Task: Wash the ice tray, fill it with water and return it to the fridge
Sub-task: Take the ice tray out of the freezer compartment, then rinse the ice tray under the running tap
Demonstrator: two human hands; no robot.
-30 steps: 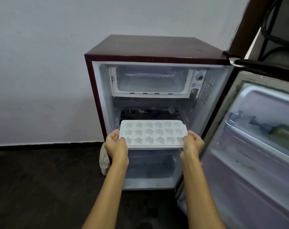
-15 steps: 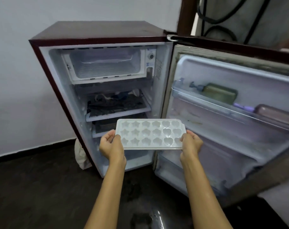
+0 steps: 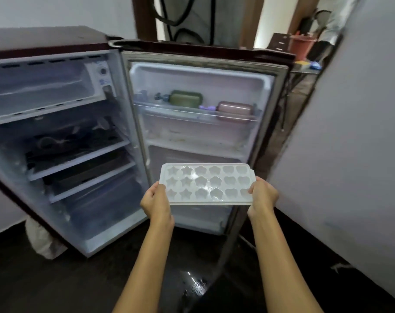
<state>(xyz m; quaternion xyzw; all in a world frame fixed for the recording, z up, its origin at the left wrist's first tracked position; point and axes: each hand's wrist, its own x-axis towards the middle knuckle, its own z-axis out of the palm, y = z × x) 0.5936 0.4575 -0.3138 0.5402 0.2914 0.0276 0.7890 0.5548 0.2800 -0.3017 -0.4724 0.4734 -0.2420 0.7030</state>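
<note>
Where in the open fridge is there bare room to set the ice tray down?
The freezer box at the top looks bare. The door's middle ledge, below the rack with the green bottle and pink bottle, is free. The dark-cluttered shelf is crowded.

The fridge ran off the left edge, its shelves blurred and their dark contents unreadable. Each hand's fingers lay hidden beneath the ice tray. Beyond the fridge door, the doorway clutter was too smeared to identify.
</note>
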